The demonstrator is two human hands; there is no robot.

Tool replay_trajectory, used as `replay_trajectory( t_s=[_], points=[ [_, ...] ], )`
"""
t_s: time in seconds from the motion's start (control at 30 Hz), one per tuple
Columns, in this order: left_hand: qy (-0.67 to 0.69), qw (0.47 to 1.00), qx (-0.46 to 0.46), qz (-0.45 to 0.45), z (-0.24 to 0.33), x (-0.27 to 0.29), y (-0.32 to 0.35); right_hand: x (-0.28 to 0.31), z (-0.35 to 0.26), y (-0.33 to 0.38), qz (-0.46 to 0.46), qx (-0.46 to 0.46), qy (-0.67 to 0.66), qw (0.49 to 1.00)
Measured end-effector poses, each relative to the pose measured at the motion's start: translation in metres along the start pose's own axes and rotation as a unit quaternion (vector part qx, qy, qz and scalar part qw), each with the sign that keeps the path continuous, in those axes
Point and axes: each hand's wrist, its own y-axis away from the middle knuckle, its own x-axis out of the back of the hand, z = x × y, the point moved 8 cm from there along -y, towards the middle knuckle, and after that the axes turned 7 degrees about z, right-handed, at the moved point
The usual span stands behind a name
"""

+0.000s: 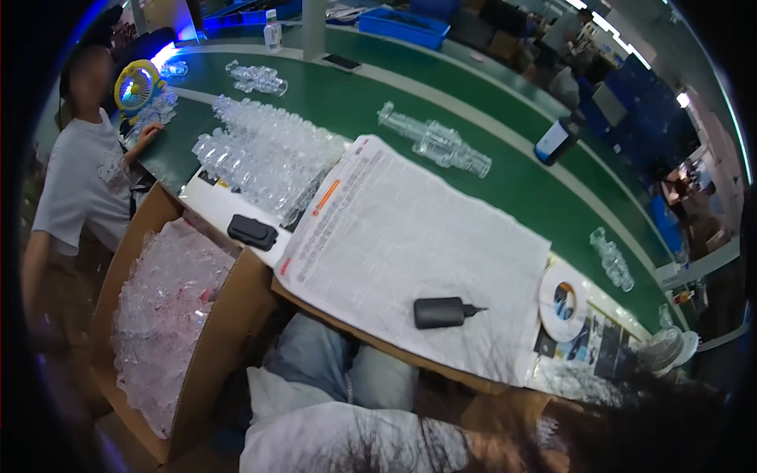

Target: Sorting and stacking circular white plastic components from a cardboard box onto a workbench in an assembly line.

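Observation:
Neither of my hands shows; my lap in blue jeans and a white top are at the lower edge. On the worktop before me lies a white printed sheet (410, 229). A black dropper bottle (439, 312) with a thin pointed nozzle rests on its near part, lying on its side. Rows of clear plastic parts (268, 154) are packed together left of the sheet. A cardboard box (225, 331) at my left is filled with more clear plastic pieces (169, 307). Near the box lies a small black case-like object (252, 232).
A roll of white tape (563, 301) lies at the sheet's right. Clear plastic assemblies (436, 141) lie on the green bench (505, 201). A yellow fan (136, 85) and a co-worker (83, 169) are at left. A blue tray (404, 28) and a phone (341, 61) sit farther back.

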Motion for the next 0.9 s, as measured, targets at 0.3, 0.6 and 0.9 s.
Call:
replay_trajectory(
  t_s=[0.3, 0.6, 0.9],
  points=[
    [0.051, 0.996, 0.016, -0.064, 0.015, -0.086, -0.001, 0.009, 0.007, 0.056, 0.005, -0.070, 0.073, 0.995],
    [0.211, 0.974, 0.032, -0.078, 0.018, -0.149, -0.032, 0.052, 0.008, 0.091, 0.061, -0.123, 0.167, 0.976],
    [0.184, 0.976, 0.036, -0.113, 0.021, -0.184, -0.052, 0.084, -0.004, 0.149, 0.105, -0.205, 0.258, 0.938]
  ],
)
